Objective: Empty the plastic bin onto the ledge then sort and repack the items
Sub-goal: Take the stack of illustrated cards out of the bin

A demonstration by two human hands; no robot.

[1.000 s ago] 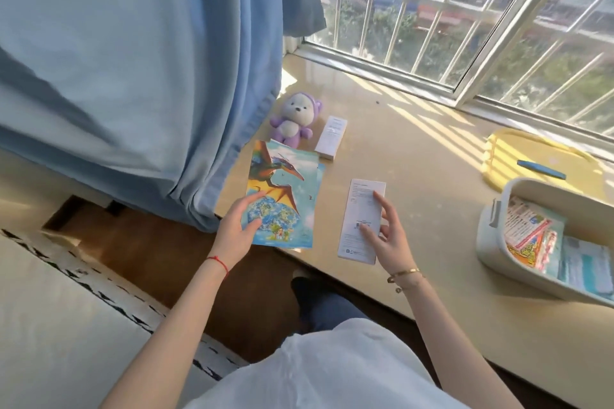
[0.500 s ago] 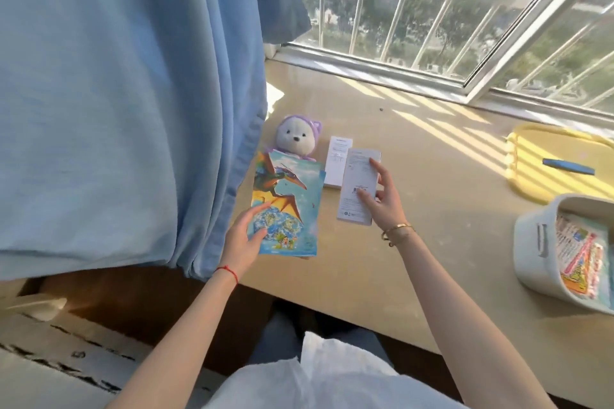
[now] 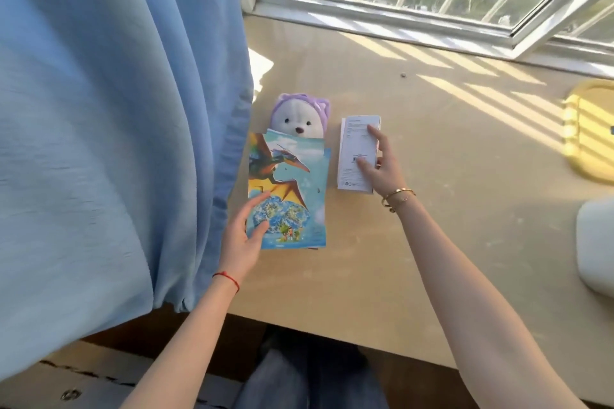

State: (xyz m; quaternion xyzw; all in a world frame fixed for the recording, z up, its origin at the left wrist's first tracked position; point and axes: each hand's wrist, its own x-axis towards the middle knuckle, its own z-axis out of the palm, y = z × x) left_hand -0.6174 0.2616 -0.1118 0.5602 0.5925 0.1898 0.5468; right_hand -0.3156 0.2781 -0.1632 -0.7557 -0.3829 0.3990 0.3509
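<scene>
Sorting phase, items going into groups on the ledge (image 3: 415,242).

Change over the last second: the right hand (image 3: 378,166) has carried the white printed leaflet (image 3: 355,156) from a spot nearer the front edge up toward 12 o'clock and laid it on top of the white box (image 3: 378,124), of which only a sliver shows along the leaflet's right side. Leaflet and box now make one stack, just right of the plush bear (image 3: 299,119).

Right grip: fingers straight, index and thumb pressing the leaflet flat; nothing pinched.

Left hand (image 3: 242,236): fingers relaxed and spread, resting on the lower left corner of the dinosaur picture book (image 3: 287,189). More sheets show beneath its edges. The book's top edge covers the bear's lower half, so only the head is visible.

The plastic bin (image 3: 594,246) has slid almost out of view as the head turned; only a white corner shows at 3 o'clock, contents hidden. A yellow tray (image 3: 588,129) sits at 2 o'clock; blue curtain (image 3: 116,109) hangs at 9 o'clock.

Judgement: paper goods are being grouped by kind. How much is left in the bin cannot be told from here.
</scene>
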